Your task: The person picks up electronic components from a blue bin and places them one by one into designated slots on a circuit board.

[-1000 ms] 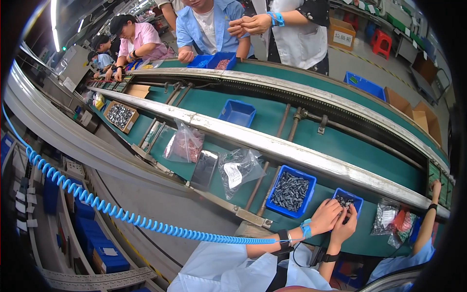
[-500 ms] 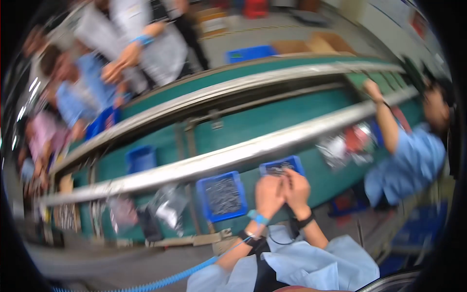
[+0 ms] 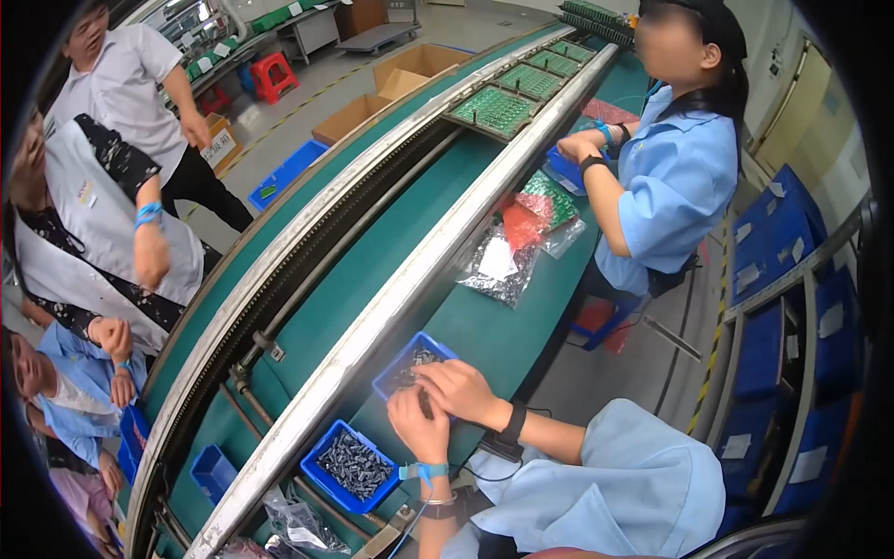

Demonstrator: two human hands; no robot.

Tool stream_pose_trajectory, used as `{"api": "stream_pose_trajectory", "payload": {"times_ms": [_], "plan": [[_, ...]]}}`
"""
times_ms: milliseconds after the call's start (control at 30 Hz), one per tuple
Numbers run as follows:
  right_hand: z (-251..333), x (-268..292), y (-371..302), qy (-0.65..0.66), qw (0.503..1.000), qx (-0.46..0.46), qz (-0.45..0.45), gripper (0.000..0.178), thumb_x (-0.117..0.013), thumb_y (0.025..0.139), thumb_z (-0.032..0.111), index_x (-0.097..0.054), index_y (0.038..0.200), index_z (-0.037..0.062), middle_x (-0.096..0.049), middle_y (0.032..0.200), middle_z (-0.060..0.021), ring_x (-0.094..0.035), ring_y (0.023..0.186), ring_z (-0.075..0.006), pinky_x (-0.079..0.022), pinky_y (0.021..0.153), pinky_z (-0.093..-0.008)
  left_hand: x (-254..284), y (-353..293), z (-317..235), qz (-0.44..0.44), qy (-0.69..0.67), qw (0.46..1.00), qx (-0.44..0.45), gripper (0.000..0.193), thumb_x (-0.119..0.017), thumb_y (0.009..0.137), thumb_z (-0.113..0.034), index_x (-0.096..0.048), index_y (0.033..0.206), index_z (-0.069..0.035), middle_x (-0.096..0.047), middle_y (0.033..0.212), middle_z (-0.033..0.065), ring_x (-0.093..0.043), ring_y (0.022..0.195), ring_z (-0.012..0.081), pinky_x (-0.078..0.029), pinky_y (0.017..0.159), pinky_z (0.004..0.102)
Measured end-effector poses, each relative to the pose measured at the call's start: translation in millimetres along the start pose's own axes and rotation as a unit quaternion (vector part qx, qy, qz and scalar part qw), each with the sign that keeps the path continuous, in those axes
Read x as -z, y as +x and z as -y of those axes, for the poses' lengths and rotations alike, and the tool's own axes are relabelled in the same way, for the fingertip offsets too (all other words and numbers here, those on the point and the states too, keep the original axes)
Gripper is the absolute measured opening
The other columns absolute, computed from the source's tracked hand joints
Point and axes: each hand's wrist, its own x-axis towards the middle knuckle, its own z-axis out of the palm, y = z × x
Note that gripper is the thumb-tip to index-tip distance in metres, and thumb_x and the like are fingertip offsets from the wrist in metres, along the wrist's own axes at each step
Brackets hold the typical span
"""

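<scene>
My left hand [image 3: 419, 425] and my right hand [image 3: 460, 389] meet at the near edge of a blue bin [image 3: 398, 360] holding small dark and metallic parts. The fingers of both hands are curled in and close together; whatever lies between them is too small or hidden to make out. A blue band with a cord circles my left wrist, and a black band my right. Just left of my left hand is a second blue bin [image 3: 328, 490], filled with small dark grey parts [image 3: 354, 466].
A metal rail [image 3: 372, 326] runs along the green bench [image 3: 507, 331]. Farther up lie plastic bags [image 3: 498, 270] of parts and green circuit boards [image 3: 498, 112] in frames. A co-worker in blue [image 3: 675, 177] works at the right; other people stand and sit across the line.
The view has swung to the right and become sharp, so the bench now slants steeply. My hands stay together by the same blue bin, the right hand now reaching over its near edge.
</scene>
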Motion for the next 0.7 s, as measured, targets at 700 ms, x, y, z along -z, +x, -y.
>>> {"api": "stream_pose_trajectory", "payload": {"times_ms": [700], "plan": [[-4.9, -2.2, 0.4, 0.002, 0.999, 0.037, 0.003, 0.024, -0.064, 0.083, 0.009, -0.063, 0.106, 0.0006, -0.066, 0.098, -0.0050, -0.066, 0.085, -0.0186, -0.050, 0.076, -0.0319, -0.7, 0.4, 0.2, 0.005, 0.020, 1.000, 0.009, 0.021, -0.064, 0.075, -0.006, -0.062, 0.095, 0.000, -0.062, 0.093, 0.0153, -0.054, 0.097, 0.0364, -0.043, 0.090, 0.0457]]}}
